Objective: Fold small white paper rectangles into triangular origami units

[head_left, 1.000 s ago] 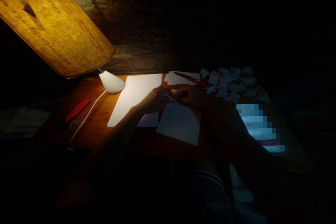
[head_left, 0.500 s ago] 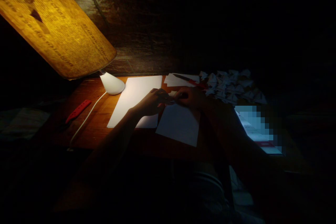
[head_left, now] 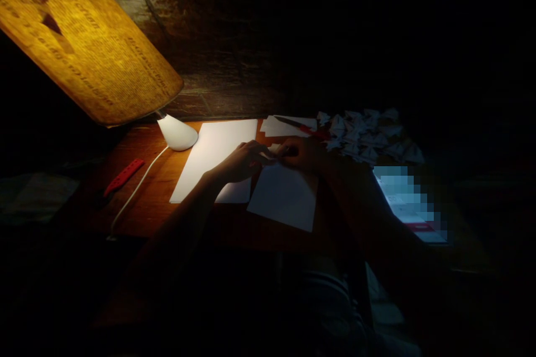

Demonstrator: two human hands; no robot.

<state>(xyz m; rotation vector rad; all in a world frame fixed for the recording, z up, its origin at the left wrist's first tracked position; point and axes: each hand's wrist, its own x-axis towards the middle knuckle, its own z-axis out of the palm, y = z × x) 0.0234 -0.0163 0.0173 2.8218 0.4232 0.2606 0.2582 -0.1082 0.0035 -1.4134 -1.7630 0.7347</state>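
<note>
Above the upper edge of a white paper sheet (head_left: 285,195), my two hands meet at a small piece of paper (head_left: 274,147), mostly covered by the fingers. My left hand (head_left: 247,160) comes in from the left with its fingertips closed on that piece. On its other side, my right hand (head_left: 305,154) pinches the same piece, its fingers bent and in deep shadow. A stack of white paper (head_left: 226,148) lies under and beyond my left hand. Whether the small piece has folds cannot be made out in this light.
A lit lamp (head_left: 180,134) stands at the left, its cord (head_left: 138,189) trailing forward. Left of the cord lies a red-handled tool (head_left: 124,175). Red-handled scissors (head_left: 299,125) rest on paper strips (head_left: 276,127). Folded paper pieces (head_left: 368,136) are heaped right, behind a glowing screen (head_left: 410,206).
My left fingers have shifted slightly at the small piece of paper and look straighter. My right hand stays almost in place. The whole view has moved a little.
</note>
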